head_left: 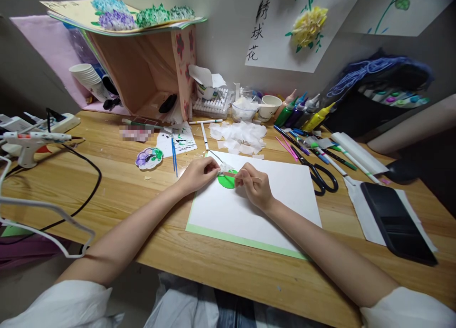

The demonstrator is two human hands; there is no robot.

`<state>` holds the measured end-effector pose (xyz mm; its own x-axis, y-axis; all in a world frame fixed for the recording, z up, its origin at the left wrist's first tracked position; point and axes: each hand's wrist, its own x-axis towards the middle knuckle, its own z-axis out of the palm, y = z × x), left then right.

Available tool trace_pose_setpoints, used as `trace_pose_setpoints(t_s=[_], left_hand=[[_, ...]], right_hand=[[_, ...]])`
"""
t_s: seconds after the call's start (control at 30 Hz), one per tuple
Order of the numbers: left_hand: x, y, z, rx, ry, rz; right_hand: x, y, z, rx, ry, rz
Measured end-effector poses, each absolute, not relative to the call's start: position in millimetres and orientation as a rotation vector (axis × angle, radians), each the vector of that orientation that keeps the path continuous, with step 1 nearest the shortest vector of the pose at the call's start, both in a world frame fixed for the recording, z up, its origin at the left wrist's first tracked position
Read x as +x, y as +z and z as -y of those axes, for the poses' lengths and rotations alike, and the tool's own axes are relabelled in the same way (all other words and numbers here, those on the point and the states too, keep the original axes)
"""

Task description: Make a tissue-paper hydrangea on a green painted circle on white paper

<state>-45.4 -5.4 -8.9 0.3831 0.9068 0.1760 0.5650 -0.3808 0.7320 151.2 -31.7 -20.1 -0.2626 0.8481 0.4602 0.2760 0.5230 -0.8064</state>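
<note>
A white sheet of paper [285,199] lies on the desk over a light green sheet [245,245], whose edge shows along the front. On the white sheet is a bright green round patch [226,182]. Crumpled white tissue paper [225,167] sits at the patch's upper edge. My left hand [197,175] is closed, its thumb and finger pinching the tissue. In my right hand [257,188] is a thin wooden stick [228,174], held like a pen, its tip reaching over the patch to the tissue. The fingertips partly cover the contact.
Torn white tissue pieces [242,135] lie behind the sheet. Black scissors [322,178], several pens and a phone [395,218] are at the right. Leftward are a paint palette [148,159], blue brushes [174,156] and a glue gun [33,142] with cables. Paint bottles [313,119] stand at the back.
</note>
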Motion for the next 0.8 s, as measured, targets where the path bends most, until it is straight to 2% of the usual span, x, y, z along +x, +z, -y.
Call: trace_pose_setpoints(t_s=[0.33, 0.8], left_hand=[[-45.0, -8.6, 5.7, 2.070, 0.761, -1.265], [-44.4, -9.0, 6.6, 2.086, 0.778, -1.282]], right_hand=[[146.1, -17.8, 32.0, -1.029, 0.909, 1.625], [148.7, -19.3, 33.0, -0.984, 0.787, 1.757]])
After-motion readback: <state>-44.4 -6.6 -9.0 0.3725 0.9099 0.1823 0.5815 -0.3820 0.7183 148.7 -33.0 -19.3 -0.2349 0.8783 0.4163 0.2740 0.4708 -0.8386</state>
